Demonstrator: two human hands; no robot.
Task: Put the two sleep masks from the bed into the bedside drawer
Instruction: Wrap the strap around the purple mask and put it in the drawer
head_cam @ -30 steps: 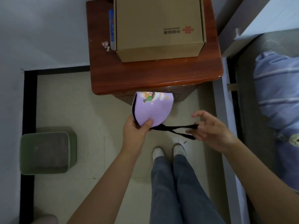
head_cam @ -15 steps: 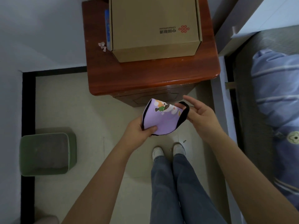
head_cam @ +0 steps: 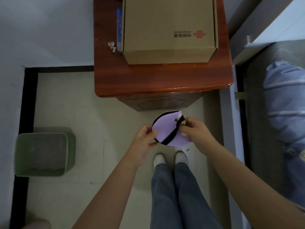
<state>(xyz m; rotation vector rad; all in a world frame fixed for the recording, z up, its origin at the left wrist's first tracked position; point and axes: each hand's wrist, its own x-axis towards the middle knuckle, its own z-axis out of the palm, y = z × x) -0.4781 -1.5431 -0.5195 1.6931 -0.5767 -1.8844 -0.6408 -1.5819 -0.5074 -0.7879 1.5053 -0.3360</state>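
A folded purple sleep mask (head_cam: 165, 125) with black edging and a black strap across it hangs in front of me, just below the bedside cabinet. My left hand (head_cam: 145, 141) pinches its left edge. On the mask's right edge my right hand (head_cam: 194, 130) grips the mask and strap together. The wooden bedside cabinet (head_cam: 158, 83) stands ahead; its drawer front (head_cam: 161, 103) is shut. I see only one mask.
A cardboard box (head_cam: 168, 28) fills most of the cabinet top, with a crumpled paper scrap (head_cam: 111, 45) beside it. A green bin (head_cam: 42, 153) stands on the floor at left. The bed with a blue striped quilt (head_cam: 285, 103) lies at right. My feet (head_cam: 170, 158) are below the mask.
The strap, stretched out to the right a second ago, is now wrapped across the folded mask. Both hands have come together and lowered a little from the cabinet front.
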